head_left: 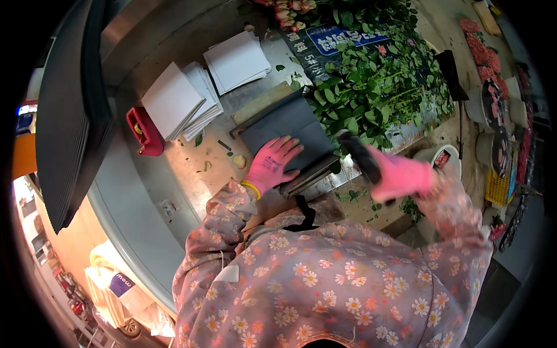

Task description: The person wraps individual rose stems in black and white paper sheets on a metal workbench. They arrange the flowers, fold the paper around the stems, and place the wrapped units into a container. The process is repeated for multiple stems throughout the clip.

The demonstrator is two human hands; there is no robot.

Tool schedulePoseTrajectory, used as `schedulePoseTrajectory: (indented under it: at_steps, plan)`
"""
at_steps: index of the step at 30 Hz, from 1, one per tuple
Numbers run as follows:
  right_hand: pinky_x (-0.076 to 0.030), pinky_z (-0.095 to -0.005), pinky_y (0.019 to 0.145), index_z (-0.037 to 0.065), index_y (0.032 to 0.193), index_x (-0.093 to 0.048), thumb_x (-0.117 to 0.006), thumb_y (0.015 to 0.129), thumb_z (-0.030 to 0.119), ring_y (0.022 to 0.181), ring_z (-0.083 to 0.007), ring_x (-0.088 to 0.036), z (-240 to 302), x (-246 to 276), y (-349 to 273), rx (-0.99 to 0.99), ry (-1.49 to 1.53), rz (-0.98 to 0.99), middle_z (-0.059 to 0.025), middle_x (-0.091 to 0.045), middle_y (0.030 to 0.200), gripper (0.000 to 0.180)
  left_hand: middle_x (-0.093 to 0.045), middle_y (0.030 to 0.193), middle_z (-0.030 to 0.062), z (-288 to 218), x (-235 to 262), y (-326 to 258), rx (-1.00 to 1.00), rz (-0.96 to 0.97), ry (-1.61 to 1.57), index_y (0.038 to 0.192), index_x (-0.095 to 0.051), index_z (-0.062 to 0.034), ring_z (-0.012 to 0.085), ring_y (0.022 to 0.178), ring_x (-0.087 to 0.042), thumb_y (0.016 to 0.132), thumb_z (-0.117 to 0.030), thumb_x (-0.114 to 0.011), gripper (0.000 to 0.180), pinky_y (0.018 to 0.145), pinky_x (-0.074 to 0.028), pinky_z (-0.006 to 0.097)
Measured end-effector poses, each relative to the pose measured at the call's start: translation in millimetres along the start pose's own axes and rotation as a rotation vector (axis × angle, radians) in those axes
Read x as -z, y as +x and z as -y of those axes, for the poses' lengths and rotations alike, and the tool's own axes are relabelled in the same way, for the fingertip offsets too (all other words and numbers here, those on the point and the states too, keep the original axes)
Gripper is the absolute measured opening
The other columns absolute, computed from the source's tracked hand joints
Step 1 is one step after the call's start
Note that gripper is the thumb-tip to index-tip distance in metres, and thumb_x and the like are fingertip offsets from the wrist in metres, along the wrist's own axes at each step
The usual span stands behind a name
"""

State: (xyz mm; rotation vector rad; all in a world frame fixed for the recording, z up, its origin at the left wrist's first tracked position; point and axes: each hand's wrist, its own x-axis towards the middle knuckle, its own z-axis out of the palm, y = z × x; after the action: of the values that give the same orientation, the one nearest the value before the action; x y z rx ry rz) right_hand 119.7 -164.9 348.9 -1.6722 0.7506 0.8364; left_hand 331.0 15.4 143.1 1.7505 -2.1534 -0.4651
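Observation:
My left hand [274, 164], in a pink glove with a yellow cuff, lies with its fingers spread on a dark wrapping sheet [293, 124]. That sheet rests over a flat board or frame [310, 180] on the metal worktable. My right hand [404, 174], also pink-gloved, grips a long black hand tool [360, 155] to the right of the sheet. Motion blurs the tool, and its exact kind cannot be made out. Leafy rose stems [371, 87] are heaped just beyond it.
Stacks of white cards [237, 61] and a red tape dispenser [145, 131] stand at the left. Black sheets [72, 122] hang at the far left. A white bucket [449, 156], a yellow basket [496, 187] and pink flowers [487, 58] line the right. Cut leaves litter the table.

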Motion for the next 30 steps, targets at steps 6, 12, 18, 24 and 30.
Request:
schedulePoseTrajectory:
  at_steps: [6, 12, 18, 24, 30]
  plan:
    - [-0.048, -0.0438, 0.079, 0.004, 0.111, -0.053, -0.062, 0.065, 0.027, 0.094, -0.0367, -0.059, -78, 59, 155, 0.043, -0.812, -0.079, -0.02, -0.061, 0.101, 0.052, -0.049, 0.125, 0.0076, -2, 6, 9, -0.012, 0.027, -0.007, 0.124, -0.049, -0.0119, 0.0263, 0.119, -0.043, 0.066, -0.037, -0.07, 0.067, 0.101, -0.035, 0.04]
    - [-0.048, -0.0459, 0.076, 0.006, 0.105, -0.057, -0.061, 0.067, 0.034, 0.089, -0.0374, -0.06, -57, 56, 186, 0.208, -0.886, -0.005, -0.017, -0.063, 0.093, 0.048, -0.05, 0.124, 0.0089, -2, 7, 6, 0.013, 0.074, -0.017, 0.126, -0.049, -0.0116, 0.0265, 0.12, -0.043, 0.066, -0.037, -0.071, 0.069, 0.102, -0.034, 0.04]
    - [-0.048, -0.0456, 0.076, 0.005, 0.102, -0.058, -0.063, 0.064, 0.026, 0.089, -0.0373, -0.061, -70, 59, 180, 0.126, -0.912, -0.153, -0.0177, -0.064, 0.092, 0.044, -0.049, 0.127, 0.0091, 2, 5, 4, -0.068, -0.007, -0.009, 0.127, -0.048, -0.0121, 0.0268, 0.119, -0.044, 0.072, -0.037, -0.067, 0.063, 0.102, -0.034, 0.04]
    - [-0.049, -0.0401, 0.07, -0.001, 0.099, -0.057, -0.062, 0.07, 0.022, 0.085, -0.0314, -0.062, -23, -14, 90, -0.087, -0.359, -0.488, -0.0176, -0.064, 0.086, 0.037, -0.048, 0.13, 0.0072, 62, 0, 14, -0.402, 0.055, -0.028, 0.126, -0.048, -0.0103, 0.0246, 0.12, -0.044, 0.079, -0.034, -0.059, 0.054, 0.102, -0.034, 0.037]
    - [-0.046, -0.031, 0.066, -0.002, 0.079, -0.06, -0.058, 0.077, 0.022, 0.072, -0.015, -0.055, 37, -223, 123, 0.242, 0.829, -0.227, -0.0071, -0.059, 0.076, 0.024, -0.049, 0.124, 0.0088, 82, 13, 68, -0.628, 0.4, -0.167, 0.117, -0.052, -0.0132, 0.0294, 0.115, -0.045, 0.073, -0.018, -0.06, 0.045, 0.098, -0.036, 0.038]
